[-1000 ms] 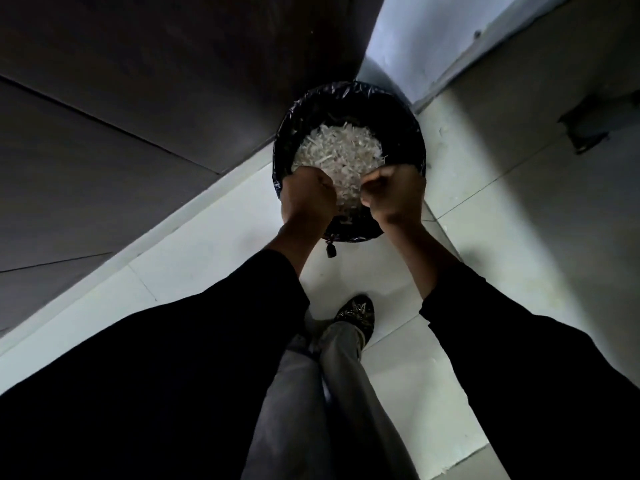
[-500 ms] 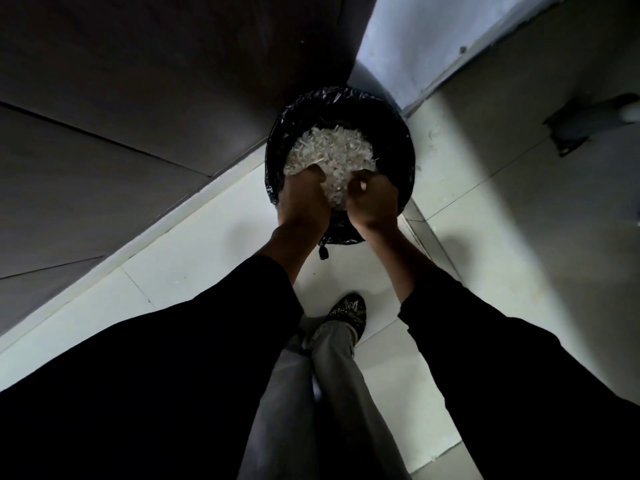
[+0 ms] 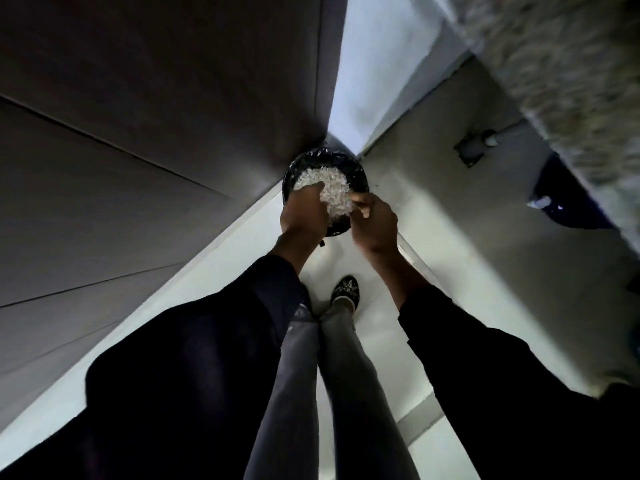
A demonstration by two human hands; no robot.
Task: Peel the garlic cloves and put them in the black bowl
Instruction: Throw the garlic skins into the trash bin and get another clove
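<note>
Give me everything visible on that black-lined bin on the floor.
The bin is round, lined with a glossy black plastic bag, and stands on pale floor tiles in the corner by a dark panel. It is heaped with pale, papery scraps. The left hand and right hand are over its near rim; contact is unclear.

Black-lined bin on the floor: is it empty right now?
No, the black-lined bin holds a heap of pale garlic peelings, with the left hand and right hand over its near rim.
</note>
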